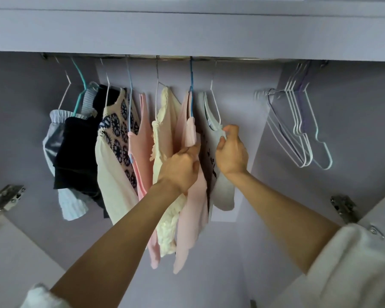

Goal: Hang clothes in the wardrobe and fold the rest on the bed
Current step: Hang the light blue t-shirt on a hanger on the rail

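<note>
Inside the lilac wardrobe, a metal rail (pixel 142 57) carries several hung garments. Rightmost hangs a white sleeveless top with a dark print (pixel 211 121) on a white wire hanger (pixel 215 101). My right hand (pixel 231 150) pinches this top's shoulder edge at the hanger's lower end. My left hand (pixel 180 167) grips the fabric between the white top and the pale pink garment (pixel 191 210) on a blue hanger (pixel 191 85). Further left hang a cream frilled top (pixel 165 121), a pink strap top (pixel 142 138), a cream top with navy pattern (pixel 116 134) and dark clothes (pixel 76 147).
Several spare white and purple hangers (pixel 302 121) hang bunched at the rail's right end. Door hinges sit at the left (pixel 8 196) and right (pixel 342 207) wardrobe sides. The rail between the white top and the spare hangers is bare.
</note>
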Available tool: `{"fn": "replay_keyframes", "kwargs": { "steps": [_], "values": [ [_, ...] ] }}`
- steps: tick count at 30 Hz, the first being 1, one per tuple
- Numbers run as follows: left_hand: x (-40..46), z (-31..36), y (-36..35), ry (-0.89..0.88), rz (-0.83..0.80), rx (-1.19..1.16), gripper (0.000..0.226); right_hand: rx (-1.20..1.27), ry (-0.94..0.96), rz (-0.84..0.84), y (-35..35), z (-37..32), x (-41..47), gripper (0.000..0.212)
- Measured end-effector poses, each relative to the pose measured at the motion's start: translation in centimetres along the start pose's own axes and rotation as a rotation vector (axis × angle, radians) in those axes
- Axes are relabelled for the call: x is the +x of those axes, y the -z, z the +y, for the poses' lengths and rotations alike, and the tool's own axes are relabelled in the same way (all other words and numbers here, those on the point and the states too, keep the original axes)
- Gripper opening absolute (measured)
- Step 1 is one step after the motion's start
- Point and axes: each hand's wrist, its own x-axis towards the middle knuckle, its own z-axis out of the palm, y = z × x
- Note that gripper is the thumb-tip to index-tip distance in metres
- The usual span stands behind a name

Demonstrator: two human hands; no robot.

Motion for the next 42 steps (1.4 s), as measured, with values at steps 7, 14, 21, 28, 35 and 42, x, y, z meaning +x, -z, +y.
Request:
{"fn": "replay_keyframes", "kwargs": {
  "steps": [7,14,21,28,35,42],
  "values": [
    [-6.7,-0.6,0.6,0.059,0.009,-0.117,0.053,0.001,0.048,-0.083,2.7,0.9,-7.5,0.04],
    [-18.8,-3.1,1.8,0.26,0.091,-0.211,0.042,0.188,0.044,-0.514,3.5,-1.1,-18.6,0.018],
    [-37.1,-7.0,3.9,0.727,0.206,-0.169,0.036,0.256,0.207,-0.995,-1.0,-5.7,-29.9,0.018],
    [-58.0,-2.2,5.0,1.323,0.484,-0.095,0.035,0.251,0.582,-1.426,-3.1,-10.7,-43.7,0.023],
    [-74.8,11.3,2.9,1.816,0.729,-0.019,0.033,0.213,0.945,-1.895,2.3,-12.2,-60.7,0.026],
    [-87.8,21.8,0.9,2.111,0.94,0.062,0.033,0.137,1.195,-2.157,9.7,-13.0,-75.3,0.018]
  ]
}}
